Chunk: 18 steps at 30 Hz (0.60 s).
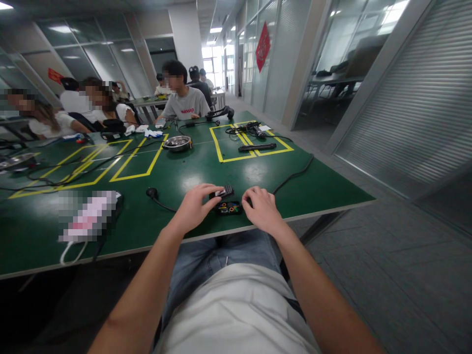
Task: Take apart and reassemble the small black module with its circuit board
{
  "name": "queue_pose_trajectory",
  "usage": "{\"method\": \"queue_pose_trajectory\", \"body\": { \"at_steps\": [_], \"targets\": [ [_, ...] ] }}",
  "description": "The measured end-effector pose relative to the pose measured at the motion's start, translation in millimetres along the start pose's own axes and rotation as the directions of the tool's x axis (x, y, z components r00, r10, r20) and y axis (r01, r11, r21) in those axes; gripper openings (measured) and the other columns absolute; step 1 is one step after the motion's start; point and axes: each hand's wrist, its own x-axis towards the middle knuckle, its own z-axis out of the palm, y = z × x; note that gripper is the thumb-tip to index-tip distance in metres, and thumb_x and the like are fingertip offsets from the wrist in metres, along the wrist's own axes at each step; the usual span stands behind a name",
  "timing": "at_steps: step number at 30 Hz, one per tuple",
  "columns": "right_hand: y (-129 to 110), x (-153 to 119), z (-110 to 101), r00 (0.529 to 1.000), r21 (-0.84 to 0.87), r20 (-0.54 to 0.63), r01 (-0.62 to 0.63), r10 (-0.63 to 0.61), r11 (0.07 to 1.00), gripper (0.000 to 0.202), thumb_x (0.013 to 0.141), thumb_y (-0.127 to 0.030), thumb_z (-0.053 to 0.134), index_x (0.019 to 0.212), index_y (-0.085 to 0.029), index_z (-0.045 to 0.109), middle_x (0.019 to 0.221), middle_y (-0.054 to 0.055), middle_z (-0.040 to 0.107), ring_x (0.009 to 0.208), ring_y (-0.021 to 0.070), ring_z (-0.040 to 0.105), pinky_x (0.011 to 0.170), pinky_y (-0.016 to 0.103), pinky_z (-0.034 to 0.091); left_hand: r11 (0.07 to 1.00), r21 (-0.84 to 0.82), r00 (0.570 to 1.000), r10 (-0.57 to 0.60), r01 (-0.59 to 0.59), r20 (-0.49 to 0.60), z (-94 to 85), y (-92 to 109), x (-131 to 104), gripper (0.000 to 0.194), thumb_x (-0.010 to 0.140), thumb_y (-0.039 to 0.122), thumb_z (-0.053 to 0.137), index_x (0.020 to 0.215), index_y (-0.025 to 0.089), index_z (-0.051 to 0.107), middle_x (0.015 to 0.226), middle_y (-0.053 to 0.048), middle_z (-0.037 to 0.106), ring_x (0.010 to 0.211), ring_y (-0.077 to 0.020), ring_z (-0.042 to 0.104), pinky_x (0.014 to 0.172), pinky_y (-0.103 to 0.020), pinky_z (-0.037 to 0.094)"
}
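Near the table's front edge lies a small black case (229, 208), its top uncovered, with coloured electronic parts and wiring showing inside. Just behind it, my left hand (195, 206) grips a black ridged cover (225, 191) between thumb and fingers; a pale label shows on it. My right hand (261, 209) is beside the case's right end, its fingers curled together toward the thumb. Whatever it may be pinching is too small or hidden to make out. A black cable (295, 173) runs back across the table from beyond my right hand.
On the green table (177, 196) are a black plug (151, 192), a metal bowl (177, 143), and a blurred pink-white item (90, 216). Within yellow tape outlines sit a black bar (257, 147) and tangled cables (239, 129). A person (184, 101) sits across, others at left.
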Motion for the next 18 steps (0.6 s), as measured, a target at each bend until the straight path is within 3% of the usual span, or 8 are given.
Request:
{"method": "queue_pose_trajectory", "body": {
  "at_steps": [3,7,18],
  "targets": [
    [0.3,0.4,-1.2,1.0,0.008,0.022,-0.006,0.006,1.0,0.018,0.103,-0.022,0.05,0.1,-0.026,0.067,0.119,0.009,0.07,0.119,0.0282,0.059,0.108,0.045,0.038,0.994,-0.03,0.991,0.105,-0.103,0.078,3.5,7.5,-4.3,0.029,0.103,0.028,0.069,0.129,0.03,0.082,0.129,-0.007,0.08,0.119,-0.0268,0.071,0.109,-0.043,0.055],
    [0.8,0.3,-1.2,1.0,-0.007,0.013,-0.006,0.006,1.0,0.02,0.103,-0.022,0.047,0.099,-0.026,0.067,0.121,0.009,0.07,0.119,0.0288,0.058,0.107,0.046,0.039,0.989,0.029,0.976,0.136,-0.143,0.172,8.6,12.7,-5.8,0.028,0.104,0.025,0.069,0.128,0.027,0.083,0.127,-0.01,0.079,0.116,-0.0277,0.071,0.108,-0.045,0.056],
    [1.7,3.2,-1.1,0.999,-0.029,0.037,0.002,0.0,1.0,0.019,0.103,-0.023,0.05,0.101,-0.026,0.068,0.123,0.009,0.07,0.119,0.0287,0.059,0.109,0.046,0.04,0.963,0.154,0.953,0.179,-0.22,0.243,8.4,21.1,-3.8,0.029,0.106,0.027,0.064,0.13,0.027,0.081,0.124,-0.009,0.08,0.113,-0.027,0.071,0.104,-0.042,0.056]
  ]
}}
